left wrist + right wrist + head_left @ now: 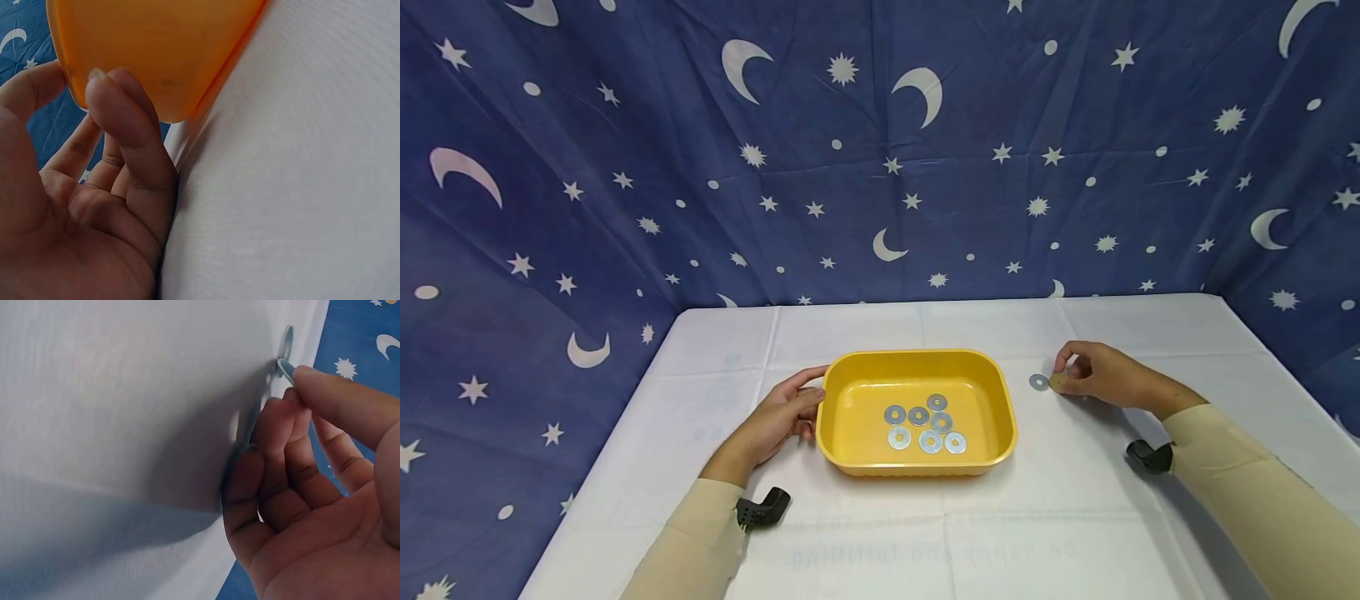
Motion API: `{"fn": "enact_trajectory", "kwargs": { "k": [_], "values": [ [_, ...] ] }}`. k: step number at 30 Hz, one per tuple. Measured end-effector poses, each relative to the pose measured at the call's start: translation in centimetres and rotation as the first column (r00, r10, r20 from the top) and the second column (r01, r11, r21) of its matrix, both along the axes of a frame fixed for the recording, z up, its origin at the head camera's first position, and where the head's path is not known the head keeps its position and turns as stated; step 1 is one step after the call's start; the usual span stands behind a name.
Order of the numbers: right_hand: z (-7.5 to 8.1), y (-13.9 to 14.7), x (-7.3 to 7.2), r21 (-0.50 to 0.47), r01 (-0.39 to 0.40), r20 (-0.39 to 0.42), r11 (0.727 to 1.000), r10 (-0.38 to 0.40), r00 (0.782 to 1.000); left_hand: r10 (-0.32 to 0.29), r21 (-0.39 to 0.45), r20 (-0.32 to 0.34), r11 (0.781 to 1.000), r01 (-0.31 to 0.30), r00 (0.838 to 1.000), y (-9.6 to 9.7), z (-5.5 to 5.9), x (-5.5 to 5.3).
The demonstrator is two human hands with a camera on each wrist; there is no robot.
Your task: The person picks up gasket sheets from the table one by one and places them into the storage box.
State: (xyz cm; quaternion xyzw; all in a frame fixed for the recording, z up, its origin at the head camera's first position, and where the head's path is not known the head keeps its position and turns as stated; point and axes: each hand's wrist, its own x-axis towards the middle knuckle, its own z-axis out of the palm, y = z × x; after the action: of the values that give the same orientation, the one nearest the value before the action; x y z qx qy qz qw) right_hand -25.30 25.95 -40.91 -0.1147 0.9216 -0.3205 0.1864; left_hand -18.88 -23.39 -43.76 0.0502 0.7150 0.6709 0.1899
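Note:
Several flat metal washers (pixel 929 442) lie in the yellow tray (pixel 835 461). My left hand (pixel 778 421) is at the tray's left end, its fingertips touching the outer wall and rim. From the left wrist view, the same hand (pixel 106 187) shows relaxed, spread fingers against the tray (pixel 150 37). To the right of the tray, my right hand (pixel 1097 375) pinches a washer (pixel 1057 382) between thumb and forefinger. A second washer (pixel 1038 382) lies on the table just left of it. In the right wrist view, the pinched washer (pixel 286 370) appears nearly edge-on, at the fingertips of the right hand (pixel 312 475).
A white cloth (pixel 880 533) covers the table, with faint lettering near the front. Blue curtains (pixel 820 167) with moons and stars hang behind the table and at its sides. A black mount sits at the left wrist (pixel 763 508) and another at the right wrist (pixel 1150 457).

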Motion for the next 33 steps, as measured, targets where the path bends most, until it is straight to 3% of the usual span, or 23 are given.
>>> {"fn": "enact_trajectory", "kwargs": {
  "k": [14,19,27,33],
  "values": [
    [1.5,-1.2,1.9,-0.133,-0.078,0.0,0.988,0.079,0.997,0.003,-0.012,0.0,1.0,-0.003,1.0,0.0,0.1,-0.1],
    [2.2,-1.6,2.6,-0.178,-0.139,-0.059,0.974,0.13,0.99,0.016,-0.014,0.01,1.0,-0.016,1.0,0.0,-0.3,0.0],
    [4.2,-3.6,3.4,-0.164,-0.177,-0.144,0.97,0.154,0.978,-0.003,-0.017,-0.01,1.0,0.003,1.0,-0.1,-0.6,0.0],
    [5.4,-5.4,3.5,-0.188,-0.236,-0.195,0.953,0.2,0.96,0.003,-0.018,-0.004,1.0,-0.003,1.0,-0.1,-0.5,0.0]
  ]
}}
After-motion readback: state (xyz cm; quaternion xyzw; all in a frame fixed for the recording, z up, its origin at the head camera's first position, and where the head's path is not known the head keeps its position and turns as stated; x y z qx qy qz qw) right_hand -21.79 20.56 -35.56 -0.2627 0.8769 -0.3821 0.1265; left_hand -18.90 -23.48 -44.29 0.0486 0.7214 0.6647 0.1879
